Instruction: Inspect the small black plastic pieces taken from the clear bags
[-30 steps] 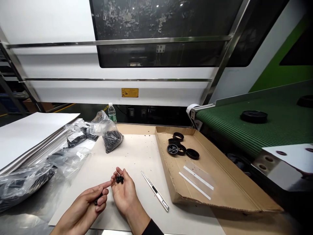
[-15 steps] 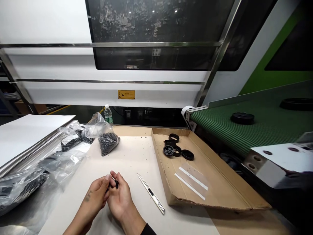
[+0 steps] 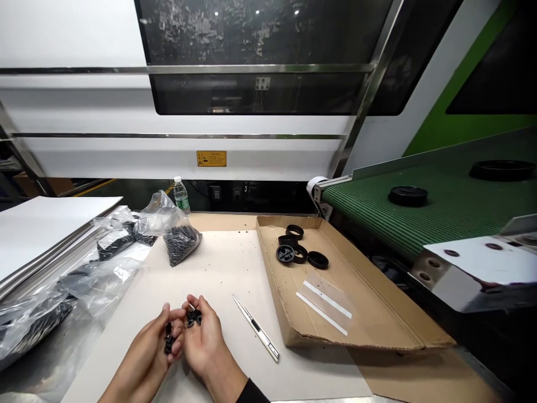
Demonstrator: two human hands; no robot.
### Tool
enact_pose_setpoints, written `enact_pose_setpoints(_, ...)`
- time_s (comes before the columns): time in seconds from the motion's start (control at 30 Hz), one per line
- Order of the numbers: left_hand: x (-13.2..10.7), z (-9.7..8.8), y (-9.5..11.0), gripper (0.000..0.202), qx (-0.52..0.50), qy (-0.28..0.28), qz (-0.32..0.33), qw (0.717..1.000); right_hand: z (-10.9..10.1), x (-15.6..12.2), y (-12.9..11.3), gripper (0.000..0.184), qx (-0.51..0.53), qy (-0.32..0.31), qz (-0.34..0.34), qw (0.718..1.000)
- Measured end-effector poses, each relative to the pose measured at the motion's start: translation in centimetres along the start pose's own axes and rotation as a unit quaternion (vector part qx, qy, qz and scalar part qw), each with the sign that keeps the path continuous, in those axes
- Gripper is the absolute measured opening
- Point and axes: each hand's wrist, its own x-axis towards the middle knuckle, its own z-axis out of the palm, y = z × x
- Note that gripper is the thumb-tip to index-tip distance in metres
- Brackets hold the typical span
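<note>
My left hand (image 3: 145, 350) is curled, palm up, with small black plastic parts (image 3: 168, 338) caught in its bent fingers. Cupped just beside it, my right hand (image 3: 208, 338) holds several more small black plastic parts in its palm and fingers. The fingers of the two hands meet or nearly meet; I cannot tell which. To the right of them a utility knife (image 3: 255, 327) lies on the pale sheet (image 3: 226, 268), pointing away from me. Beyond the hands stands a clear bag (image 3: 182, 243) filled with small black pieces.
A shallow cardboard tray (image 3: 377, 319) at right holds several black rings (image 3: 318, 259) and a clear bag with white strips (image 3: 327, 305). Past it runs a green conveyor (image 3: 356, 207) carrying a black round part (image 3: 408, 196). More plastic bags (image 3: 96, 280) lie left; a water bottle (image 3: 181, 196) stands behind.
My left hand has drawn left, away from the right palm, and its fingers have turned. Black parts now show plainly in both hands. The whole view has shifted slightly.
</note>
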Motion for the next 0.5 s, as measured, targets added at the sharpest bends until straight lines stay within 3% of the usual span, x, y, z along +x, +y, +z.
enact_pose_setpoints(0.07,-0.8,-1.5,-0.3,0.018,-0.134,-0.022,-0.074,0.988,0.1,-0.1,-0.1,0.02,0.033,0.004,0.03,0.999)
enact_pose_setpoints(0.13,-1.4,-2.7,-0.7,0.021,-0.222,-0.049,-0.097,0.969,0.2,-0.1,-0.2,0.017,0.055,0.002,0.043,0.998)
enact_pose_setpoints(0.27,-2.3,-3.4,-1.3,0.018,-0.236,-0.114,-0.073,0.962,0.4,-0.2,-0.2,0.018,0.055,-0.014,0.055,0.997)
enact_pose_setpoints(0.37,-2.9,-2.6,-1.4,0.021,-0.229,-0.107,-0.081,0.964,0.4,-0.4,-0.2,0.022,0.047,-0.03,0.068,0.996)
enact_pose_setpoints(0.5,-2.7,-2.0,-1.5,0.04,-0.246,-0.093,-0.12,0.957,0.5,-0.7,-0.3,0.027,0.046,-0.035,0.073,0.996)
